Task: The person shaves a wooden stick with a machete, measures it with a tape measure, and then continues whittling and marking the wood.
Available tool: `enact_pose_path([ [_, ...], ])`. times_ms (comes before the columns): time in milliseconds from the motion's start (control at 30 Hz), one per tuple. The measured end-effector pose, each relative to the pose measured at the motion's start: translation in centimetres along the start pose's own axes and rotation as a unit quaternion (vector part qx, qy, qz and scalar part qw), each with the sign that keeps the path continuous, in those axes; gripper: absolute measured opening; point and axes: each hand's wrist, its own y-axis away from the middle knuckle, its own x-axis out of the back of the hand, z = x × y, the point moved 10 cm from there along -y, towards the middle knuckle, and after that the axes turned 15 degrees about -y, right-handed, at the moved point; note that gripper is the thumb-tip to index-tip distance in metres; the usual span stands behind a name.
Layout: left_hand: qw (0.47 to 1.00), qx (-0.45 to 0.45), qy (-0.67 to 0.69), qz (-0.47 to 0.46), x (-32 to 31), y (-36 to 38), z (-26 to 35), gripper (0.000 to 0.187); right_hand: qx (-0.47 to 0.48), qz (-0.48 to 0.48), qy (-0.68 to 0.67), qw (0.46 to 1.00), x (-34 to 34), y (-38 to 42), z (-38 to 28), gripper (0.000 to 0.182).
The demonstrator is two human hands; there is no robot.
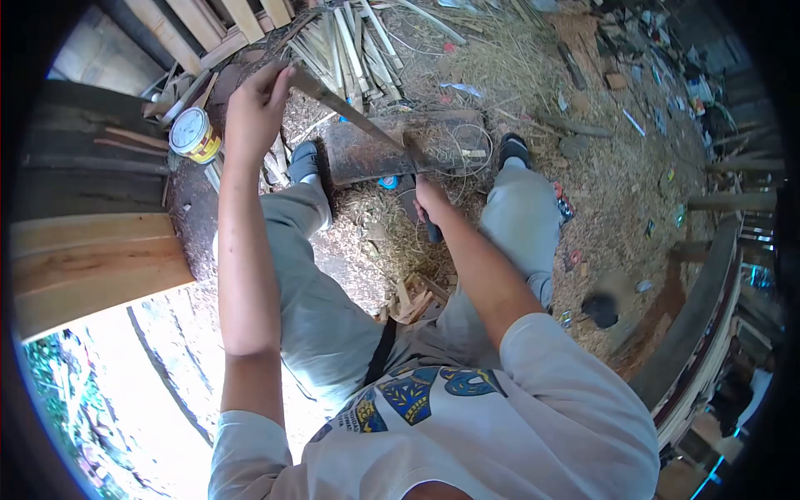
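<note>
My left hand (257, 104) is raised at the upper left, its fingers closed on one end of a long, flat wooden strip (354, 117). The strip slopes down to the right over a short thick log (358, 157) lying between my feet. In my right hand (429, 196), held low in front of the log, is a knife with a dark handle (433, 232). Its blade (413, 152) points away from me and crosses the strip's lower end above the log. A blue round object (388, 182) sits against the log's near side.
Several pale split strips (346, 46) lie piled beyond the log. A white and yellow bucket (193, 136) stands at the left beside wooden boards (100, 258). Shavings (358, 250) cover the ground, and a loose cord (475, 150) curls over the log's right end.
</note>
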Motion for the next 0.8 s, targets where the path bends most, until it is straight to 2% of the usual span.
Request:
enact_pose_path([
  [33, 0.999, 0.026, 0.019, -0.016, -0.8, -0.4, -1.3, 0.026, 0.001, 0.036, 0.03, 0.999, 0.5, 0.9, 0.7, 0.062],
  [100, 0.997, 0.003, 0.081, -0.019, -2.1, -1.8, -2.5, 0.028, 0.003, 0.071, 0.075, 0.995, 0.3, 2.0, 1.2, 0.061],
  [167, 0.974, 0.045, 0.209, -0.073, -3.3, -2.0, -2.2, 0.033, 0.017, 0.043, 0.019, 0.999, -1.5, 3.5, 0.4, 0.056],
  [200, 0.971, 0.012, 0.227, -0.075, -3.5, -2.3, -1.4, 0.035, 0.008, 0.044, -0.001, 0.999, -2.3, 6.7, -2.1, 0.04],
  [233, 0.966, -0.024, 0.244, -0.077, -3.7, -2.5, -0.4, 0.036, 0.006, 0.043, 0.009, 0.999, -2.6, 7.1, -2.3, 0.04],
  [300, 0.948, 0.003, 0.29, -0.129, -4.7, -2.6, 0.7, 0.036, 0.051, 0.028, -0.094, 0.994, -3.6, 7.3, -3.9, 0.035],
  [367, 0.952, -0.016, 0.29, -0.096, -5.0, -3.2, 1.9, 0.035, 0.067, 0.022, -0.115, 0.991, -4.7, 10.4, -7.4, 0.031],
  [467, 0.952, -0.038, 0.304, -0.021, -5.9, -4.4, 2.6, 0.042, 0.175, -0.06, -0.183, 0.966, -5.9, 13.9, -13.3, 0.026],
  [500, 0.966, -0.03, 0.255, -0.003, -5.9, -4.5, 2.7, 0.04, 0.173, -0.061, -0.17, 0.968, -5.9, 14.5, -13.8, 0.026],
  [567, 0.95, -0.009, 0.31, 0.036, -6.3, -4.7, 3.4, 0.028, 0.224, -0.079, -0.217, 0.947, -5.9, 16.0, -16.2, 0.022],
  [600, 0.949, -0.004, 0.313, 0.041, -6.9, -4.8, 4.2, 0.028, 0.243, -0.071, -0.193, 0.948, -5.8, 17.1, -17.3, 0.022],
  [667, 0.858, 0.037, 0.505, 0.085, -7.8, -4.6, 4.3, 0.036, 0.236, -0.07, -0.166, 0.955, -5.9, 18.2, -18.7, 0.024],
  [800, 0.839, 0.042, 0.541, 0.017, -9.7, -4.3, 5.8, 0.032, 0.244, -0.069, -0.12, 0.96, -6.1, 17.9, -20.0, 0.027],
])
